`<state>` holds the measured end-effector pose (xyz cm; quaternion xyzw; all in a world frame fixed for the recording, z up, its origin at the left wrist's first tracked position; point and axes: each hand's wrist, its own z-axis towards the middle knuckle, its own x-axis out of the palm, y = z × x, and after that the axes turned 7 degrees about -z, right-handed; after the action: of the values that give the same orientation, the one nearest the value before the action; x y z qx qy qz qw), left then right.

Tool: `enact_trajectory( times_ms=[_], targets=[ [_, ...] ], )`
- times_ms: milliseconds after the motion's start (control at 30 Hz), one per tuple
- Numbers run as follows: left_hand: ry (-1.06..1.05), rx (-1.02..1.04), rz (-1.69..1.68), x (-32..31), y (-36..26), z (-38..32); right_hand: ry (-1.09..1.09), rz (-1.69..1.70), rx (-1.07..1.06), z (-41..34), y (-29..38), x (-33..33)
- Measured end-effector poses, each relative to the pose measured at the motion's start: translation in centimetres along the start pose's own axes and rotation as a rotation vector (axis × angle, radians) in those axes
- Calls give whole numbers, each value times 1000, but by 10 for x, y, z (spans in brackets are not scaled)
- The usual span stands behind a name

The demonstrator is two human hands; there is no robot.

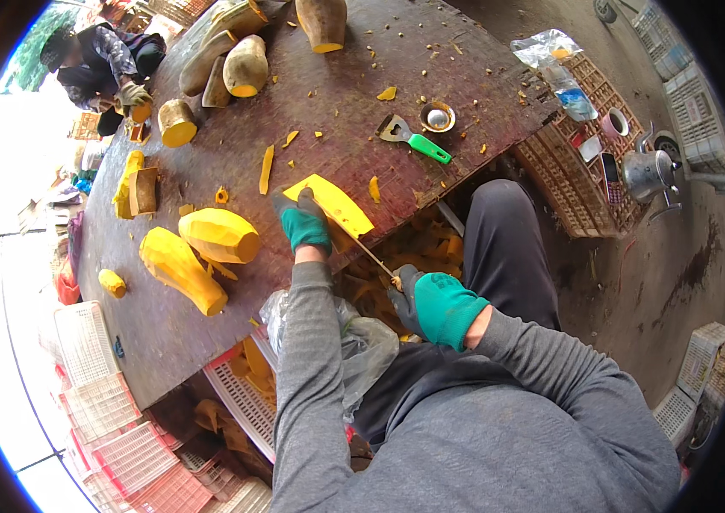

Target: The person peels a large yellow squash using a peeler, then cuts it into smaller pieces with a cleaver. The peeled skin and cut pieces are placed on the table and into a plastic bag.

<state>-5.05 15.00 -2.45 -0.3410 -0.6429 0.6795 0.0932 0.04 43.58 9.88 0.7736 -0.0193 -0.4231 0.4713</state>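
Observation:
My left hand point(303, 221), in a green and grey work glove, grips a flat-topped chunk of yellow pumpkin point(337, 204) at the table's near edge. Brown rind shows on the chunk's lower side. My right hand point(436, 304), gloved alike, is closed around the handle of a knife point(372, 258), mostly hidden by the fingers. Its blade appears edge-on as a thin line reaching the chunk's near end. Left of my left hand lie two peeled pumpkin pieces point(218, 235) point(184, 270). A green-handled peeler point(415, 139) rests beyond the chunk, beside a small metal bowl point(437, 117).
Unpeeled pumpkins point(246, 67) lie at the wooden table's point(311, 122) far side. A co-worker point(106, 70) sits far left, one gloved hand on a cut pumpkin. Peelings point(426, 256) fill the space below my hands. A kettle point(648, 173) stands right, on plastic crates point(561, 186).

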Motion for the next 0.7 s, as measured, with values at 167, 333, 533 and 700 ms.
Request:
enact_trajectory(
  times_ms=[167, 333, 533, 700],
  targets=[
    [9, -48, -136, 0, -11, -8, -17, -27, 47, 6, -6, 13],
    [13, -105, -225, -2, -36, -23, -54, -12, -23, 14, -14, 15],
    [49, -19, -236, -3, -40, -24, 212, 335, 94, 38, -58, -11],
    [78, 54, -265, -5, -27, -15, 319, 598, 32, 62, -92, -20]
  ],
)
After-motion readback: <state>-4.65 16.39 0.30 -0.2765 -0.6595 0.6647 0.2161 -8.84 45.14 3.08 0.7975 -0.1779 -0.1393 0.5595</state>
